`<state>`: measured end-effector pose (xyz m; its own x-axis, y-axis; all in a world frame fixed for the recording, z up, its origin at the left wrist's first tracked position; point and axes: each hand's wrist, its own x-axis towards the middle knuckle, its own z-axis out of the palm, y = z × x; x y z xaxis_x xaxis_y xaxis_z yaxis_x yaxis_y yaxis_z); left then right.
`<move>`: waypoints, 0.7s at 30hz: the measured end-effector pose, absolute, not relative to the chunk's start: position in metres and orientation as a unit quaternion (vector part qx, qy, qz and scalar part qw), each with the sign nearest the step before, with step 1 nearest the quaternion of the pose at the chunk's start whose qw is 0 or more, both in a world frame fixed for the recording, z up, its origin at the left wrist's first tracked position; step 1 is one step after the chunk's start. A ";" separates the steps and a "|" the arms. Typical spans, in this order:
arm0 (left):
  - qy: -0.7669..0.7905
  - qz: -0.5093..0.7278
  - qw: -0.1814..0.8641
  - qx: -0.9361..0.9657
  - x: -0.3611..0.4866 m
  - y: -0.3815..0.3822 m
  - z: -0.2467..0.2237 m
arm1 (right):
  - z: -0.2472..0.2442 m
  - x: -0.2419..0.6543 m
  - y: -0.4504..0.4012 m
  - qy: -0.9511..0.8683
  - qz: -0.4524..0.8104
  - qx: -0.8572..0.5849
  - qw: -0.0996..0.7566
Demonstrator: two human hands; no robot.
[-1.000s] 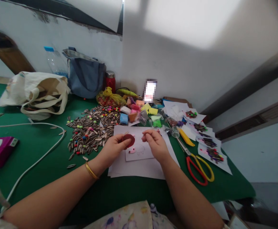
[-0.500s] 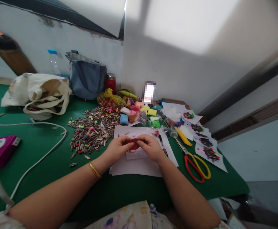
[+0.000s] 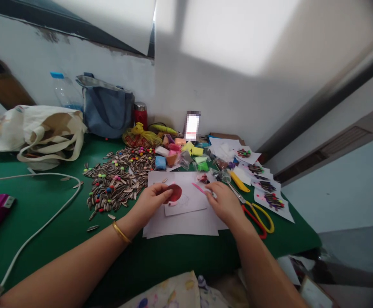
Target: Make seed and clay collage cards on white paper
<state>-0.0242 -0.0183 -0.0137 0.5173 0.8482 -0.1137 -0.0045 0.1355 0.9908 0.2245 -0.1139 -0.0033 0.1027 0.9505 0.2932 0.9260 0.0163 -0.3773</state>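
Observation:
Between the thumb and fingers of my left hand (image 3: pixel 157 197) is a flat, dark red disc (image 3: pixel 175 193), held over the left part of a small white card (image 3: pixel 186 205) with a faint drawing. The card lies on larger white sheets (image 3: pixel 186 226). To the right, my right hand (image 3: pixel 223 200) pinches a thin pink tool (image 3: pixel 199 188), its tip pointing up and left above the paper. My right fingertips partly cover the tool's other end.
Sunflower seeds (image 3: pixel 118 182) with coloured beads lie left of the paper. Coloured clay packs (image 3: pixel 171 159) sit behind it. Scissors (image 3: pixel 253 209), a yellow cutter (image 3: pixel 239 181) and seed-covered papers (image 3: pixel 274 201) are right. A white cable (image 3: pixel 50 218) curves at left.
My hands have moved apart, the red disc staying in my left hand and now showing its flat face. My right hand has moved right and taken hold of the pink tool. The view has shifted.

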 end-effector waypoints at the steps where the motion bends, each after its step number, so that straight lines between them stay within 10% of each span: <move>1: 0.363 0.327 0.676 0.552 -0.024 -0.019 -0.014 | -0.006 0.240 -0.127 -0.639 -0.019 -0.741 0.205; 6: 0.352 0.326 0.733 0.483 -0.020 -0.020 -0.015 | -0.028 0.310 -0.200 -0.481 -0.058 -0.875 0.012; 21: 0.345 0.314 0.751 0.468 -0.022 -0.020 -0.016 | 0.003 0.322 -0.244 -0.434 0.160 -0.885 0.052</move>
<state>-0.0223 -0.0195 -0.0160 0.5653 0.7937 -0.2247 -0.1479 0.3656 0.9189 0.3219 -0.2438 0.0033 0.5723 0.7850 -0.2374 0.7516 -0.6178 -0.2310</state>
